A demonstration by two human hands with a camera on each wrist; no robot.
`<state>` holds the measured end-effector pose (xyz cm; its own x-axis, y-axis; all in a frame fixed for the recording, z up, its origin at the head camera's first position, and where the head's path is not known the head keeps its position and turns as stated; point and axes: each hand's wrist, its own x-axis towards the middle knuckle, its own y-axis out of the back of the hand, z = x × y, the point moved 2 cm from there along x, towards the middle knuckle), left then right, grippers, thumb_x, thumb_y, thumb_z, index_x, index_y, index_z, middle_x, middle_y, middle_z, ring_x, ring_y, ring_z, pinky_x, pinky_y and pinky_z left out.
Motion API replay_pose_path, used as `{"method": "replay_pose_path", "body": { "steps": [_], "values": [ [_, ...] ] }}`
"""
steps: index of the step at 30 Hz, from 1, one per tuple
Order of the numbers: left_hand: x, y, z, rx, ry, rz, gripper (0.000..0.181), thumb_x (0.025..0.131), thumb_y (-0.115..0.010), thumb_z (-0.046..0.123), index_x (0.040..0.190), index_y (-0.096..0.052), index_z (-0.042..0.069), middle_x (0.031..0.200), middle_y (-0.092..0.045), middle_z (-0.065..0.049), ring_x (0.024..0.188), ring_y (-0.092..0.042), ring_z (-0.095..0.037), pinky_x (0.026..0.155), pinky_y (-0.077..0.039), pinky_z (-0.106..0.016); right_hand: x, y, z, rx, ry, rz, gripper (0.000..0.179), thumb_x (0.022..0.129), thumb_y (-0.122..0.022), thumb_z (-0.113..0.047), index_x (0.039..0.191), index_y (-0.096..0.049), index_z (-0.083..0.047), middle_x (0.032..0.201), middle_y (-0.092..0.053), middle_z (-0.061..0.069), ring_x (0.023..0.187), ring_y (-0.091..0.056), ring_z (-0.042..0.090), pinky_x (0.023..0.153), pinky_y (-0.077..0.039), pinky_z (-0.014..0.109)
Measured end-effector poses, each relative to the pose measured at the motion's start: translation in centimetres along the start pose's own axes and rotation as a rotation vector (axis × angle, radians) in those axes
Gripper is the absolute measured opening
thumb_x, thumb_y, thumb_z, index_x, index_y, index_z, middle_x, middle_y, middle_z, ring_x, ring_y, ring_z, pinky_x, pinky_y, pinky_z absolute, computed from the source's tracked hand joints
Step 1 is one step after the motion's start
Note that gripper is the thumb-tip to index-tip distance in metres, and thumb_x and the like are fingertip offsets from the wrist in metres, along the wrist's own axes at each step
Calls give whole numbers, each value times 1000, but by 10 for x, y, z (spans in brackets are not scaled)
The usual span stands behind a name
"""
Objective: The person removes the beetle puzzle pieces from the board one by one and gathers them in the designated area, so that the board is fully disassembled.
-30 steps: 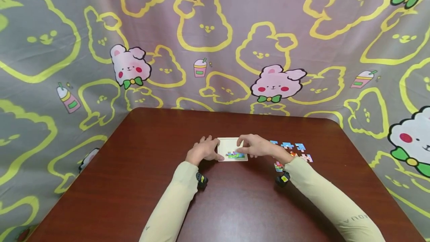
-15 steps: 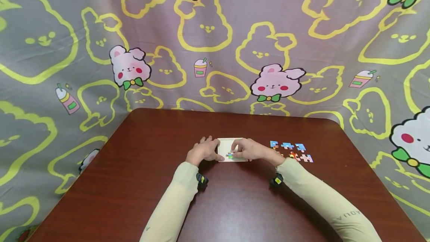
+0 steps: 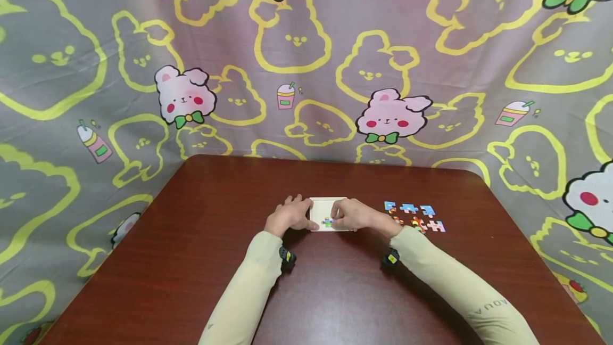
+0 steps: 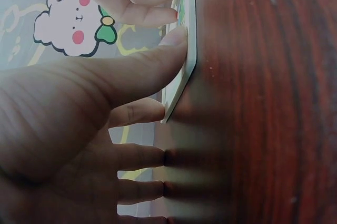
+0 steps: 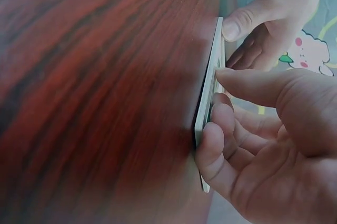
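Note:
A shallow white puzzle tray (image 3: 322,208) lies on the table, with colourful jigsaw pieces (image 3: 326,222) along its near side. My left hand (image 3: 290,215) steadies the tray's left end; in the left wrist view the thumb (image 4: 168,50) presses on the near rim. Its index finger reaches the tray's corner, and the remaining fingers stretch straight down to the table. My right hand (image 3: 356,214) is over the tray's right part, thumb and bent fingers down on a jigsaw piece mostly hidden beneath them. In the right wrist view its outer fingertips (image 5: 211,142) touch the tray's rim.
Several loose jigsaw pieces (image 3: 409,208) lie on the table to the right of the tray, some partly covered by the right forearm (image 3: 445,265). The brown table (image 3: 230,185) ends at a patterned cloth (image 3: 297,121) at the back.
My right hand has moved left and down onto the pieces in the tray, covering more of them. The left hand and tray stay in place. The right forearm has shifted left.

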<state>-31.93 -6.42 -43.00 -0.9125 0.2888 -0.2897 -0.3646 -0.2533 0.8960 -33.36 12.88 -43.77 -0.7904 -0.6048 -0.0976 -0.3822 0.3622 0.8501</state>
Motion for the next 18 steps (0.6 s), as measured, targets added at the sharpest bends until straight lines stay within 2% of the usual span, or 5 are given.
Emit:
{"method": "replay_pose_path", "body": {
  "steps": [18],
  "values": [
    [-1, 0, 0, -11, -6, 1, 73, 88, -70, 47, 148, -42, 19, 163, -21, -17, 151, -14, -41, 118, -22, -60, 0, -1, -6, -8, -48, 11, 16, 85, -75, -14, 93, -64, -6, 81, -74, 4, 40, -52, 6, 40, -48, 24]
  ]
}}
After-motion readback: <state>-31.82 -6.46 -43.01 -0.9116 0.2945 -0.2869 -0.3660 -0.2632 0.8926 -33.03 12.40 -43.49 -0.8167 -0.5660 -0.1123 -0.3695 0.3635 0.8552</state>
